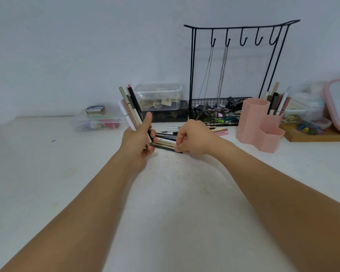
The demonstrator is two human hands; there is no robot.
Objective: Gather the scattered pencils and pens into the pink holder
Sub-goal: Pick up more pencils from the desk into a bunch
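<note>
- L hand [138, 143] is clamped on a bundle [129, 107] of approx 5-6 pens, thumb up along the side. Tips fan toward 11 o'clock, well above the table [47, 173].
- R hand [192, 138] has fingers curled, pinching the near ends of the loose pens [165, 141] lying flat between both hands. How many it actually has is hard to tell; fingers hide the contact.
- A few more strays [220, 131] sit at 1 o'clock of the R hand, partly behind it, toward the holder [261, 126].
- Holder is at 3 o'clock of the hands, well apart. Its tall rear cell already has pens upright; the front low cell looks empty from here.
- Risk 1: bundle is fanned, not squared. Adding more w/ that grip could let an outer pen slide out, prob the white one on the left edge.
- Risk 2: R pinch is on pen ends only. Lifting several that way, the far ends droop and 1-2 drop or roll on the table.
- Risk 3: the rack [192, 75] w/ hanging chains [222, 75] and the basket [214, 114] are just behind the path to the holder. A high, wide swing w/ fanned tips could snag.
- Risk 4: rear cell is crowded, so dumping a full bundle in may jam or tip the holder. Low cell is the safer bet.
</note>
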